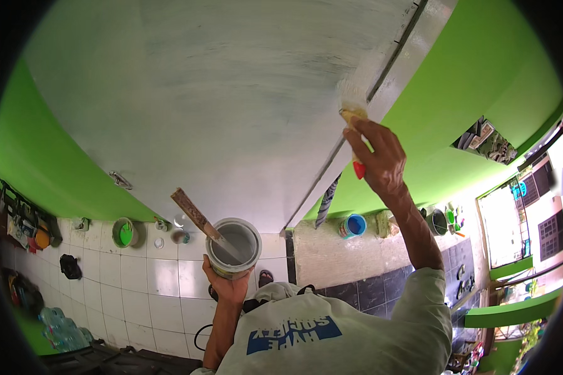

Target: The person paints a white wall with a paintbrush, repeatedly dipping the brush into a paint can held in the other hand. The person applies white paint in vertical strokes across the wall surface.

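Observation:
My left hand point(230, 283) holds a paint can point(234, 247) from below, at the lower middle. Grey paint lies inside the can, and a wooden stirring stick point(191, 208) leans out over its rim to the upper left. Raised at the right, my right hand point(377, 152) grips a paintbrush point(355, 114) with a red handle end. The brush tip touches the light grey door panel point(244, 93) near its right edge, beside the frame. Streaky brush marks show across the panel's upper part. A metal handle point(120, 180) sits at the panel's lower left.
A bucket of green paint point(125, 233) stands on the white tiled floor point(162, 276) at the left. Past the threshold are a blue paint bucket point(355, 226) and a black bucket point(437, 221). Large plastic bottles point(63, 328) lie at the lower left. Green walls point(474, 84) flank the door.

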`<act>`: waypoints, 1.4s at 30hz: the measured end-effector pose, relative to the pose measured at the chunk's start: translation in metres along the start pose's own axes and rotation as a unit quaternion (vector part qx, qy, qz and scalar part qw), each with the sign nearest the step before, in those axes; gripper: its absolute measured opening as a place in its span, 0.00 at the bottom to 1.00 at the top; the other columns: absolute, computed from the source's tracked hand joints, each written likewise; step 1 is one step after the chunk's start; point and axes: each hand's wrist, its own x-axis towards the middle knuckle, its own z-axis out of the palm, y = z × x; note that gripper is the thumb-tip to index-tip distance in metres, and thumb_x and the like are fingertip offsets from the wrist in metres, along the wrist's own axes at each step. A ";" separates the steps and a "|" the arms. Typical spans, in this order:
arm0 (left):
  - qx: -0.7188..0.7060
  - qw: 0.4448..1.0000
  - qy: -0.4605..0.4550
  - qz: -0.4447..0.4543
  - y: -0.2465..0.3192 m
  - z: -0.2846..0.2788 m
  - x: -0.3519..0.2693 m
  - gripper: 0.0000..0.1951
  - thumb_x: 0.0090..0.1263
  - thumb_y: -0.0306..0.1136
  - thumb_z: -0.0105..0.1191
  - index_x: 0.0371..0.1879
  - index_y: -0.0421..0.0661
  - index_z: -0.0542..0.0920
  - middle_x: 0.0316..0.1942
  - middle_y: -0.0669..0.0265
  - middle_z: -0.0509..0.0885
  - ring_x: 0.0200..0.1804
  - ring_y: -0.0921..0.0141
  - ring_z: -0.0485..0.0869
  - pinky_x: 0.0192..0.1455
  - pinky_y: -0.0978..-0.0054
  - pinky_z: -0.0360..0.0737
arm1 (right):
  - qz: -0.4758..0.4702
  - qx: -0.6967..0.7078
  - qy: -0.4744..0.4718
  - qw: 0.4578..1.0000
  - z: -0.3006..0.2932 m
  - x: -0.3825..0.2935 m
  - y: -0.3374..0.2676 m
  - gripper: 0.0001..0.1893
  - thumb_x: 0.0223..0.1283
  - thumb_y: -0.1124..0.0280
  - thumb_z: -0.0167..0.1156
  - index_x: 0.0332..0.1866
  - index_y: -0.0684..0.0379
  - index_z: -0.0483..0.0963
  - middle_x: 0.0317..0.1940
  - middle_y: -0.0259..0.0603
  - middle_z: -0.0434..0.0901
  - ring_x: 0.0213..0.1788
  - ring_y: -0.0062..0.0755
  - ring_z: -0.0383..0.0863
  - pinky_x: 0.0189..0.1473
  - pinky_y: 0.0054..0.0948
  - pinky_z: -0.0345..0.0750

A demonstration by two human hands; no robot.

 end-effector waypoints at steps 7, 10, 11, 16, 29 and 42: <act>0.005 0.999 0.039 0.008 0.001 0.015 -0.002 0.36 0.73 0.67 0.47 0.73 0.58 0.69 0.69 0.64 0.73 0.69 0.59 0.73 0.66 0.43 0.73 | 0.038 0.133 -0.097 0.986 0.020 -0.039 -0.025 0.18 0.49 0.79 0.70 0.49 0.55 0.83 0.48 0.36 0.86 0.44 0.35 0.86 0.43 0.35 0.85; 0.013 1.000 0.011 -0.003 0.003 -0.003 0.000 0.37 0.74 0.69 0.46 0.77 0.62 0.67 0.76 0.66 0.69 0.76 0.59 0.68 0.72 0.40 0.68 | 0.067 0.157 -0.068 0.983 0.005 -0.008 -0.005 0.17 0.52 0.82 0.69 0.48 0.55 0.84 0.42 0.33 0.89 0.38 0.32 0.87 0.39 0.32 0.85; 0.016 1.000 0.014 -0.003 0.002 -0.004 0.000 0.37 0.74 0.69 0.46 0.77 0.62 0.67 0.76 0.66 0.69 0.76 0.59 0.68 0.72 0.40 0.68 | 0.062 0.138 -0.047 0.987 0.004 0.000 0.006 0.15 0.53 0.82 0.70 0.46 0.54 0.84 0.42 0.32 0.89 0.38 0.31 0.87 0.38 0.31 0.85; 0.029 1.000 -0.003 -0.001 0.004 -0.004 0.002 0.38 0.74 0.70 0.44 0.77 0.62 0.67 0.75 0.66 0.70 0.75 0.59 0.69 0.70 0.40 0.69 | 0.034 0.097 0.032 0.994 -0.035 0.069 0.050 0.14 0.57 0.78 0.72 0.48 0.53 0.86 0.43 0.32 0.90 0.41 0.31 0.89 0.41 0.30 0.87; -0.001 1.000 -0.003 0.005 0.000 0.005 0.002 0.36 0.74 0.68 0.46 0.75 0.61 0.69 0.72 0.66 0.73 0.71 0.61 0.74 0.66 0.42 0.74 | -0.076 -0.061 0.053 0.994 -0.018 0.051 0.045 0.17 0.51 0.73 0.70 0.49 0.53 0.83 0.53 0.37 0.86 0.49 0.38 0.88 0.47 0.35 0.88; 0.011 1.000 -0.005 0.003 0.003 0.013 -0.001 0.31 0.73 0.65 0.49 0.70 0.61 0.73 0.66 0.68 0.77 0.66 0.64 0.76 0.63 0.43 0.75 | 0.412 0.411 0.260 0.771 0.017 0.047 0.046 0.11 0.63 0.81 0.70 0.49 0.60 0.85 0.45 0.39 0.90 0.50 0.29 0.90 0.50 0.28 0.87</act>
